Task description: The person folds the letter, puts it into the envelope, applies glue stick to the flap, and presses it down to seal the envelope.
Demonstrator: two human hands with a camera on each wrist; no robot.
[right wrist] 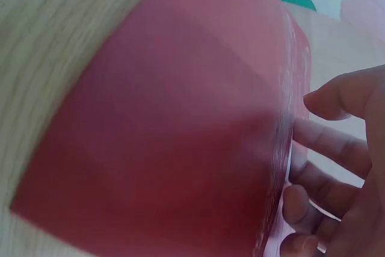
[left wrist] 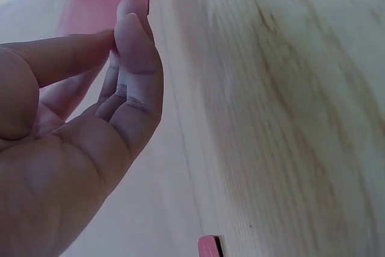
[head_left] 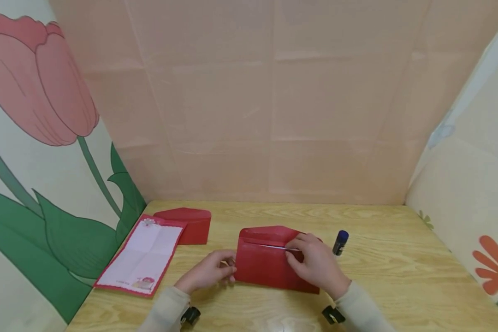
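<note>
A red envelope point(head_left: 269, 265) with its flap raised stands tilted above the wooden table in the head view. Its lower left edge is pinched by the thumb and fingers of my left hand point(head_left: 211, 269); the same grip shows in the left wrist view. A thin white edge point(head_left: 269, 246) lies along the envelope's mouth. My right hand point(head_left: 313, 260) reaches to that mouth, fingertips touching it. In the right wrist view the right thumb point(right wrist: 331, 100) stands apart from the red envelope point(right wrist: 168, 112), while the other fingers bend loosely at its opening, tips partly hidden.
To the left, a white sheet with a red border point(head_left: 145, 253) overlaps a second red envelope point(head_left: 195, 230). A dark glue-stick-like tube with a blue cap point(head_left: 340, 242) stands beyond my right hand. Flower-printed sheets point(head_left: 41, 83) flank the table point(head_left: 398, 276), with a tan sheet behind.
</note>
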